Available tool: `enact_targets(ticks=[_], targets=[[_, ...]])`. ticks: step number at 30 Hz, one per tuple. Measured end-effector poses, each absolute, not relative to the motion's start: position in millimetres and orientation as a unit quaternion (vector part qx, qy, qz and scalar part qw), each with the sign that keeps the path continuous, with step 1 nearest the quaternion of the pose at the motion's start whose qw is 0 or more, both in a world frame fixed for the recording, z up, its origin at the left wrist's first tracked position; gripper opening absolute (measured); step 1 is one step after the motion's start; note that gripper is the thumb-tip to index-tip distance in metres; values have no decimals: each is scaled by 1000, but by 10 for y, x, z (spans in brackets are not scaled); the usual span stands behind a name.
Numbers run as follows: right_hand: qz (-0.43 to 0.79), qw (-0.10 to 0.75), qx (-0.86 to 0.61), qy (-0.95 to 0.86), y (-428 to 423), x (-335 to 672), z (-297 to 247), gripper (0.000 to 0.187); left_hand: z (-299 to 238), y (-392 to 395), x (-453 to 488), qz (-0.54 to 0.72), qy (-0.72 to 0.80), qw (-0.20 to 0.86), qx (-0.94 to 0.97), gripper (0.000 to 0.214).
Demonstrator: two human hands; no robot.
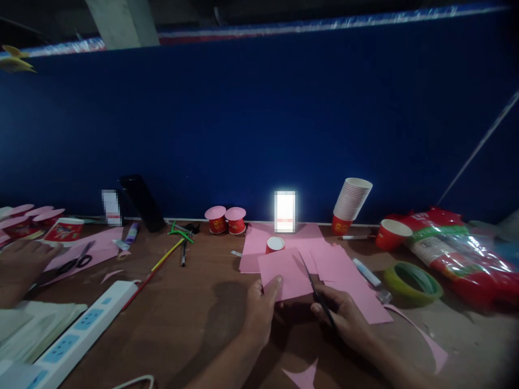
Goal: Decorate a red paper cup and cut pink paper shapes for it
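Between thumb and fingers, my left hand (261, 308) grips a roughly square sheet of pink paper (284, 278), held up above the table. My right hand (343, 313) is closed around dark-handled scissors (322, 305), whose blades lie at the sheet's right edge. Just behind the held sheet stands a red paper cup (275, 245) with a white round face up, partly hidden by the paper. More pink sheets (344, 270) lie flat behind and to the right. A curved pink offcut (425, 335) and a pointed scrap (304, 375) rest on the table.
Two red cups with pink discs (225, 219), a leaning stack of cups (352, 200), green tape (412, 283) and a red plastic package (454, 254) stand around. At left are a white power strip (85, 324), another pair of scissors (77, 262) and another person's hand (26, 262).
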State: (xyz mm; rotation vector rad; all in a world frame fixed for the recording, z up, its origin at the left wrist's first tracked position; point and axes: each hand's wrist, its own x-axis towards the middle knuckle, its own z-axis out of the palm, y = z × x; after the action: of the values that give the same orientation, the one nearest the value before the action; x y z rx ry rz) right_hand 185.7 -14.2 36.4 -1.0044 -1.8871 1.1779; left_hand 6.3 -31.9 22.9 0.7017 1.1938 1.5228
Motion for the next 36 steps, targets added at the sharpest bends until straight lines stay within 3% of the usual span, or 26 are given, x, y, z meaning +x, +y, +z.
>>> enact_targets(ticks=[36], targets=[[451,350,-384,-726,-116,1902,326,24,178,-324,45,588,550,486,339,40]])
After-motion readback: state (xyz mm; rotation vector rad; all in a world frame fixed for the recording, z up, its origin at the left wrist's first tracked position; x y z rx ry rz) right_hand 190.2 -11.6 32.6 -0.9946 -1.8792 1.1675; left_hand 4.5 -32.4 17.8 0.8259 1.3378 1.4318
